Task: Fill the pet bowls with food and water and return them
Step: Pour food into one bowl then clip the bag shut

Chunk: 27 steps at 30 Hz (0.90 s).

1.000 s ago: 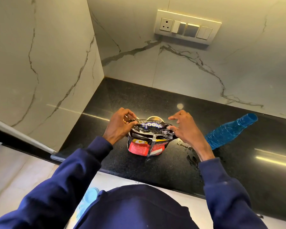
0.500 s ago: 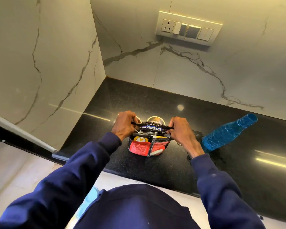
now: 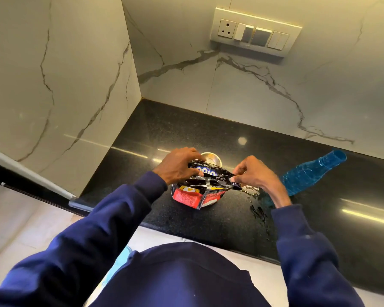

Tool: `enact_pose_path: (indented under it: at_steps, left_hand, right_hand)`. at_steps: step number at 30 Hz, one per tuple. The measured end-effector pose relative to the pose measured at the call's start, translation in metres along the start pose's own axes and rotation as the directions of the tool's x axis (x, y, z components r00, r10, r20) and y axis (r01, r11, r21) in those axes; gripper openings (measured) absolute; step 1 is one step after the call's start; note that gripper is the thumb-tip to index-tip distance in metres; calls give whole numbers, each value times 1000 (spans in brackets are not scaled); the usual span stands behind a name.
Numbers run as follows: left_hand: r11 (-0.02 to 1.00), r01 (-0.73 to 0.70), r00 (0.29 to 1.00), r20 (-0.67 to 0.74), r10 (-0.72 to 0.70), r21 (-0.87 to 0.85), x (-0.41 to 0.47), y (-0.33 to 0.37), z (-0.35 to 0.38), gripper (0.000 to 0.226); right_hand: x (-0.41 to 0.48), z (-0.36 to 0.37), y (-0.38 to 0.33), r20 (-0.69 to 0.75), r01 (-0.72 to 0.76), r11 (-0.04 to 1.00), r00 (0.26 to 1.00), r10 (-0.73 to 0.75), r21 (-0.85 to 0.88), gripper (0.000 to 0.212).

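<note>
A black and red pet food bag stands on the black counter. My left hand grips the left end of its folded top. My right hand pinches the right end of that top. Just behind the bag a steel bowl shows only its rim; the rest is hidden by the bag and my left hand. A blue plastic water bottle lies on its side to the right, its uncapped mouth pointing away towards the back wall.
Spilled water glistens on the counter below my right wrist. Marble walls close the corner at the left and back, with a switch panel on the back wall. The counter's front edge runs above a pale floor.
Both hands closed on the ends of the bag's top and pulled it taut. Now the top is creased and slanted, and my right hand has shifted slightly right with a pinch grip.
</note>
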<state>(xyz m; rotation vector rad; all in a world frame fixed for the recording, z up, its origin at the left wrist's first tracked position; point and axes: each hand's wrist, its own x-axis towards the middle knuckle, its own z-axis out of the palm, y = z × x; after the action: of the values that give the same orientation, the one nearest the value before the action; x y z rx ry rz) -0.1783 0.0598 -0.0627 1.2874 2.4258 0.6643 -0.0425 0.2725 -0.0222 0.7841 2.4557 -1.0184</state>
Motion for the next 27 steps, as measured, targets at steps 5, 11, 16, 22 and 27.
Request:
enact_pose_path:
  at_steps: [5,11,16,22,27]
  left_hand:
    - [990,-82,997,8,81,118,23,24,5,35]
    - [990,-9,993,-116,26,141,29,23,9,16]
    - [991,126,972,-204,-114,46,31,15,8,16]
    - [988,-39,998,35,45,-148,45,37,9,27]
    - [994,-21,1000,-8,20,-107,56,43,15,17]
  right_hand:
    - [4,26,-7,-318,15,994,947,-50,-112,4]
    - [9,29,6,-354,161,963,932,-76,216,19]
    - [11,17,31,-168,257,742,966,-195,619,18]
    - [15,43,36,-328,319,851,926,-186,418,28]
    - [20,50,36,-346,307,788,930,-127,535,19]
